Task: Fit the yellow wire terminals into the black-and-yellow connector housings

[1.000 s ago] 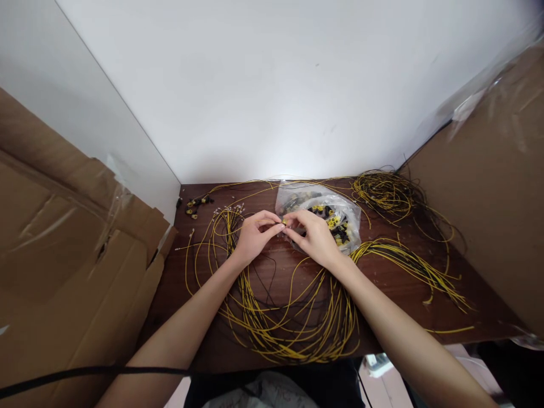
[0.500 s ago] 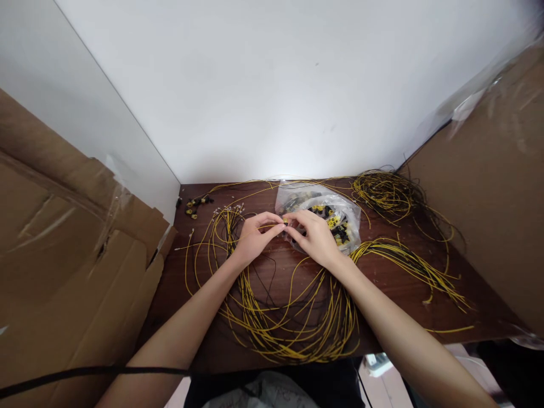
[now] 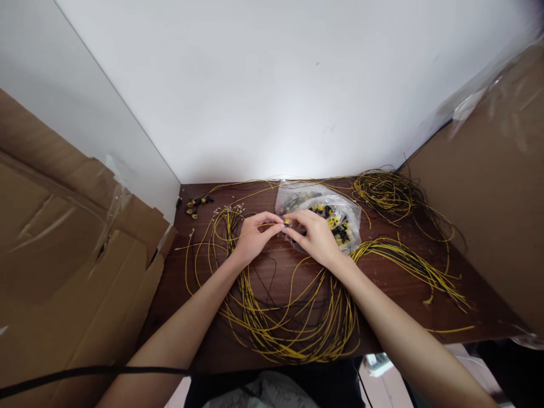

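Over the middle of the brown table, my two hands meet fingertip to fingertip. My left hand [image 3: 256,235] pinches a thin yellow wire [image 3: 266,226] close to its end. Between the fingertips of my right hand [image 3: 312,235] is a small black and yellow connector [image 3: 287,222], partly covered by the fingers. The wire's end is at the connector; I cannot tell how far in it sits. A clear plastic bag [image 3: 355,218] of black and yellow connectors [image 3: 334,222] lies just behind my right hand. Below my hands curves a loose bundle of yellow and black wires [image 3: 293,354].
Several connectors [image 3: 192,208] lie at the table's back left. A tangled wire coil [image 3: 382,192] sits at the back right, with wire ends [image 3: 442,283] fanned out before it. Cardboard stands left [image 3: 76,272] and right [image 3: 497,198]; a white wall [image 3: 272,90] rises behind.
Both hands stay in nearly the same place. The connector between the fingertips has turned slightly and shows more of its yellow and black body now.
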`<control>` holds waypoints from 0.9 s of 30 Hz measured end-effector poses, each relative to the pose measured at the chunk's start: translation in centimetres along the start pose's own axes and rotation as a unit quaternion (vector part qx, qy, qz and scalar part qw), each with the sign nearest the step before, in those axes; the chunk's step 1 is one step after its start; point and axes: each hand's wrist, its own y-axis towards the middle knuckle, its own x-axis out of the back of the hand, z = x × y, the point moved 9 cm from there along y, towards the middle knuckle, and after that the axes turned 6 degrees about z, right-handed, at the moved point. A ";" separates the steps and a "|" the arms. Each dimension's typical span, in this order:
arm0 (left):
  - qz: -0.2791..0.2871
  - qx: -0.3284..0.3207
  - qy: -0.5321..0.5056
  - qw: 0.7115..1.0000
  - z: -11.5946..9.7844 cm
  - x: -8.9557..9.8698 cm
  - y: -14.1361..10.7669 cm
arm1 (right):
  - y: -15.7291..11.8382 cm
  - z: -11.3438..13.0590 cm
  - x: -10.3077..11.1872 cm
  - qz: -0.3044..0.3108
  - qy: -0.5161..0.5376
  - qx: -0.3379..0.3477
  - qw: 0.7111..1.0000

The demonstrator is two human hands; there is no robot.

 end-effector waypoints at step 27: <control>0.014 0.023 -0.004 1.000 0.2 -0.3 0.0 | -0.1 0.1 -0.2 0.015 -0.001 0.019 1.000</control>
